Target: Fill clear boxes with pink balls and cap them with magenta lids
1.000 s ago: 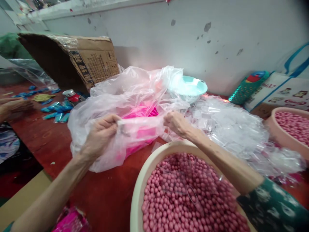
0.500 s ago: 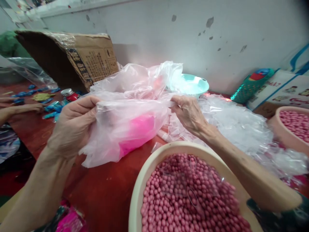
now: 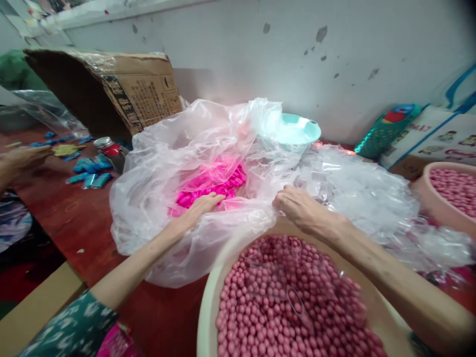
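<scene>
Left hand is reached into the mouth of the large thin clear plastic bag, fingers stretched nearly flat and together, tips resting on the heap of bright magenta packets inside; nothing looks gripped yet, though the fingertips are partly veiled by film, so a pinch cannot be ruled out. Right hand lies knuckles-up on the near rim of the same bag, fingers curled down and pressing the film; whether they actually pinch it cannot be told from this angle. The bag sits open on the dark red tabletop, its near edge draped against the cream round basin filled with small pink beads. To the right of the bag lies a loose pile of small clear plastic sleeves, and past it a second pinkish basin of beads. Behind the bag stands a pale turquoise bowl; to the left, a brown cardboard box tipped on its side, a small red tin can and scattered blue wrappers. Another person's hand rests at the far left edge. Risks, as a judgement: the film is flimsy and could slide or tear under the right hand, letting the mouth collapse over the packets; the right forearm hangs low over the bead basin and could knock beads out.
</scene>
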### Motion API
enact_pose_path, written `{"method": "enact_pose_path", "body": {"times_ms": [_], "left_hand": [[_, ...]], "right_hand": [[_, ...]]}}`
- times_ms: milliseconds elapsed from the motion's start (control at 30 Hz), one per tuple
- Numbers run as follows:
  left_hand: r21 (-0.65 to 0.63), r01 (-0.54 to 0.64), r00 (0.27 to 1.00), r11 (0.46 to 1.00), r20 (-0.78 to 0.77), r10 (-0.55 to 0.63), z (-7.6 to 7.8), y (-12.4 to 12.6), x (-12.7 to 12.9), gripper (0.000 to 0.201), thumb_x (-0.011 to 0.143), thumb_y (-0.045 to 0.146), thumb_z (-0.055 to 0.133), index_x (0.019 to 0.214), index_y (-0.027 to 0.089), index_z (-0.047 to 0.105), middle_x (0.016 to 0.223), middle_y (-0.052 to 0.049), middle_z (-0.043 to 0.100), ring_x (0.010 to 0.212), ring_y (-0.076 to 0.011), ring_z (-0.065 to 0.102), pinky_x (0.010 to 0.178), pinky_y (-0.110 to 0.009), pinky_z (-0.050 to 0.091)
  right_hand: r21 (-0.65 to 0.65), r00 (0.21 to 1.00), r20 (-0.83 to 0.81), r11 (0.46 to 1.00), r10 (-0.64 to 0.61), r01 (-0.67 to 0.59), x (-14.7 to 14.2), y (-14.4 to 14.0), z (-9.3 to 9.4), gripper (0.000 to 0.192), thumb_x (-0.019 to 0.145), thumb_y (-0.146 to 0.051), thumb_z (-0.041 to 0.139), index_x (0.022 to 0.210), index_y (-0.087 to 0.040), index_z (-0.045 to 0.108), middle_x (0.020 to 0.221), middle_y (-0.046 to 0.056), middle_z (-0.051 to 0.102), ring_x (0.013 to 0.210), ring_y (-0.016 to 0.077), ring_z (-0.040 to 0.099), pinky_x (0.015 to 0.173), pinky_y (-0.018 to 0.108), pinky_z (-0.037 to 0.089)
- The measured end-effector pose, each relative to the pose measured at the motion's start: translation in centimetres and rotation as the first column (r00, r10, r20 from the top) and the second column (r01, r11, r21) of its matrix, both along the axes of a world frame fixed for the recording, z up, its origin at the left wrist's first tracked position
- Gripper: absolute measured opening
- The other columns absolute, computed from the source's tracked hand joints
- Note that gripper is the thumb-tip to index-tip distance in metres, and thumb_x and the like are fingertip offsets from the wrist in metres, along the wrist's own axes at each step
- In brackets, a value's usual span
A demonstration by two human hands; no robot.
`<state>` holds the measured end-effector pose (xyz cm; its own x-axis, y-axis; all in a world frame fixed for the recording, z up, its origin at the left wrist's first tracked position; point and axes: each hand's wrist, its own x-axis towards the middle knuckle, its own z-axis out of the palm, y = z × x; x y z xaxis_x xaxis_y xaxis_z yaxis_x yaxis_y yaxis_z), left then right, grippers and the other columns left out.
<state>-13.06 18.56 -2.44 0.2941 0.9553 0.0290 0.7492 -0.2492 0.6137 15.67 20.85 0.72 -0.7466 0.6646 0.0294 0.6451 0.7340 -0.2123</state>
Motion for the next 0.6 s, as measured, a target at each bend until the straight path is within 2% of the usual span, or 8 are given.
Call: {"method": "enact_pose_path", "body": {"times_ms": [67, 133, 300, 433, 600], "left_hand": [[-0.014, 0.053, 0.995, 0.998, -0.08, -0.054, -0.6, 0.9, 0.9, 0.036, 0.081, 0.029, 0.055, 0.116, 0.018, 0.056, 0.124, -0.01, 0.053, 0.106, -0.0252, 0.054, 0.091, -0.042, 0.041], [-0.035, 0.105, 0.983, 0.994, -0.151, -0.109, -1.1, 1.9, 1.7, 0.04, 0.083, 0.029, 0.056, 0.12, 0.017, 0.051, 0.125, -0.011, 0.051, 0.103, -0.024, 0.055, 0.089, -0.045, 0.044], [-0.026, 0.166, 0.948, 0.986, -0.272, -0.166, -2.3, 2.2, 3.1, 0.027, 0.086, 0.033, 0.053, 0.108, 0.017, 0.056, 0.111, -0.008, 0.057, 0.092, -0.0189, 0.057, 0.079, -0.039, 0.049], [0.013, 0.134, 0.944, 0.991, -0.306, -0.123, -3.1, 1.2, 3.2, 0.027, 0.085, 0.035, 0.055, 0.105, 0.016, 0.056, 0.101, -0.006, 0.059, 0.082, -0.0167, 0.059, 0.069, -0.033, 0.051], [0.068, 0.071, 0.962, 0.995, -0.269, -0.05, -3.7, 0.9, 2.6, 0.03, 0.087, 0.033, 0.052, 0.112, 0.016, 0.054, 0.108, -0.008, 0.058, 0.088, -0.0185, 0.059, 0.073, -0.036, 0.051]], "right_hand": [[0.001, 0.998, 0.059, 1.0, -0.027, 0.027, -0.6, -0.1, -0.2, 0.019, 0.08, -0.003, 0.042, 0.082, -0.013, 0.058, 0.086, 0.013, 0.06, 0.082, 0.0233, 0.049, 0.074, 0.034, 0.036], [0.003, 0.994, 0.104, 0.999, -0.045, 0.045, -1.3, -0.1, -0.4, 0.019, 0.081, -0.002, 0.042, 0.083, -0.014, 0.057, 0.087, 0.014, 0.06, 0.083, 0.0233, 0.049, 0.074, 0.033, 0.036], [0.025, 0.983, 0.17, 0.998, -0.063, 0.06, -2.7, -0.4, -1.0, 0.021, 0.081, -0.001, 0.043, 0.084, -0.017, 0.057, 0.092, 0.011, 0.062, 0.085, 0.0213, 0.051, 0.073, 0.031, 0.037], [0.043, 0.981, 0.185, 0.998, -0.062, 0.055, -3.1, -0.8, -0.5, 0.019, 0.082, -0.003, 0.045, 0.088, -0.016, 0.058, 0.096, 0.01, 0.062, 0.086, 0.0204, 0.051, 0.074, 0.03, 0.038], [0.06, 0.986, 0.16, 0.997, -0.051, 0.042, -2.6, -1.6, -0.1, 0.02, 0.084, -0.003, 0.045, 0.093, -0.013, 0.058, 0.099, 0.011, 0.062, 0.091, 0.0211, 0.05, 0.079, 0.031, 0.038]]}}
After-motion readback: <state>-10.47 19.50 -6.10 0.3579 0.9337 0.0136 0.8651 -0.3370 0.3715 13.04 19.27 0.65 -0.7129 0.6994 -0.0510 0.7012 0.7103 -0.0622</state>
